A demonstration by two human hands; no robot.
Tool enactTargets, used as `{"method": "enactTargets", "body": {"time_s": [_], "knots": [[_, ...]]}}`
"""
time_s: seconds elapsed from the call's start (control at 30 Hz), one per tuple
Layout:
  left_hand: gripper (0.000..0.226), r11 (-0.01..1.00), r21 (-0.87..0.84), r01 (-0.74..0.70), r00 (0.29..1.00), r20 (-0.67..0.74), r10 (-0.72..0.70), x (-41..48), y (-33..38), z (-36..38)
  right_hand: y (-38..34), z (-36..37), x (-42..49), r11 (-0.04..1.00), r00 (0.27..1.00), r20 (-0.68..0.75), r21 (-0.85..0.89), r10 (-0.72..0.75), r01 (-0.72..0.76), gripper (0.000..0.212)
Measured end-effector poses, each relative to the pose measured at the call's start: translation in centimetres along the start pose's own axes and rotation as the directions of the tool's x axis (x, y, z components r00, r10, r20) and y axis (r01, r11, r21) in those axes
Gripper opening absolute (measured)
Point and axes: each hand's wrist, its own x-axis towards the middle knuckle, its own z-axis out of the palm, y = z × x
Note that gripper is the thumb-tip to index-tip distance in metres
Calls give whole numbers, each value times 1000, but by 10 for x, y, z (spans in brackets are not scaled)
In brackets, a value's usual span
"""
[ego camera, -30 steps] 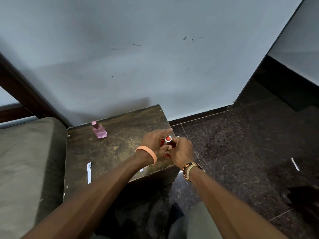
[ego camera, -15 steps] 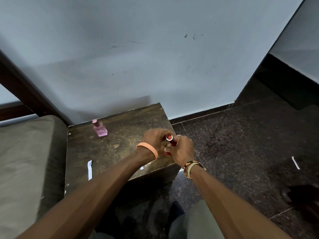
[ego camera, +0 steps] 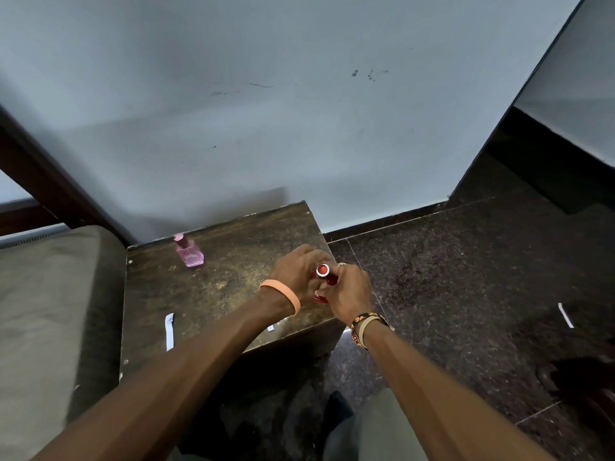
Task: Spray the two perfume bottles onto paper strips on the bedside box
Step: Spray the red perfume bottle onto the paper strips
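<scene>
Bedside box (ego camera: 216, 287) corner: left hand (ego camera: 294, 272), right hand (ego camera: 349, 292) meet, each grip clamped round red bottle (ego camera: 324, 277) (upright).

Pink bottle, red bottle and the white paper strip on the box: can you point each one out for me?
pink bottle (ego camera: 192, 257), head view, on its glass body.
red bottle (ego camera: 322, 270), head view, on the round top of its cap.
paper strip (ego camera: 169, 331), head view, on the strip's middle.

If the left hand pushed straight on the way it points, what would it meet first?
Probably the right hand: the left hand points up-right, already gripping the red perfume bottle, with the right hand closed on its far side. Depth is hard to judge.
</scene>
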Motion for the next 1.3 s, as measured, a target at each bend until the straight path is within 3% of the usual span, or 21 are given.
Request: {"method": "enactTargets", "body": {"time_s": [0.07,0.23,0.43,0.63,0.77,0.93,1.1,1.2,1.3], "knots": [[42,1000,-5,-27,999,21,27,-1,2,-2,0,-1,0,1000,1000,-5,-4,3,-3,19],[24,1000,-22,15,998,55,-13,3,4,-7,-1,-1,-1,1000,1000,-18,11,13,-13,13],[42,996,65,-58,988,146,48,3,3,-6,-2,-1,-1,999,1000,-8,32,22,-22,16],[38,995,72,70,996,46,-73,7,-1,-4,-2,-2,-2,999,1000,23,36,-10,9,22],[54,995,98,-31,993,118,19,3,-2,-3,-2,-1,0,999,999,-9,15,33,-32,11],[35,994,105,-29,996,83,20,5,-3,-5,-2,-1,-1,999,1000,-2,26,27,-27,12],[59,984,149,-96,987,143,75,4,-5,-2,-2,-2,0,999,999,-7,-18,35,-35,11],[45,989,127,-72,986,156,51,7,-4,0,-2,-2,0,999,999,-4,0,34,-34,12],[31,996,91,-13,997,77,6,7,-3,2,-3,-1,0,999,999,-5,-7,37,-37,7]]}}
